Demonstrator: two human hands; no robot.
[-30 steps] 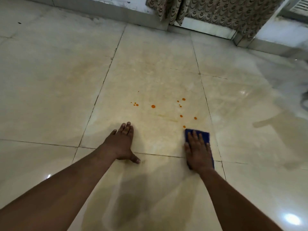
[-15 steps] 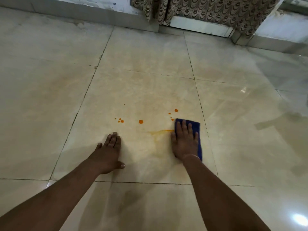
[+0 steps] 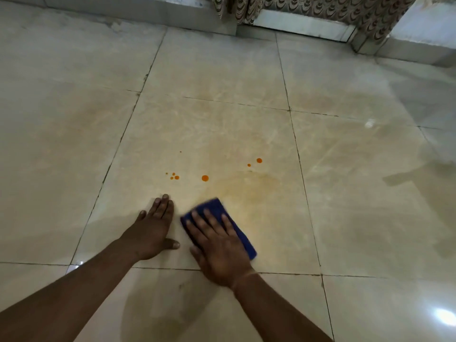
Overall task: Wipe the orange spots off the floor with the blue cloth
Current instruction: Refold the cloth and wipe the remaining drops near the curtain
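Blue cloth (image 3: 243,236) was pressed flat against the tiled floor (image 3: 345,193) under the spread fingers of the right hand (image 3: 218,248). The left hand (image 3: 150,233) was laid open and flat just left of it, holding nothing. Orange spots (image 3: 205,178) were seen farther out, with a faint orange smear (image 3: 254,191) right of them.

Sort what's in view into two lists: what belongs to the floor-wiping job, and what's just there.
Part of the job:
blue cloth, flat under the right hand
orange spots, not yet wiped
faint orange smear beside the cloth
left hand, braced on the floor

Just there:
patterned curtain
wall base
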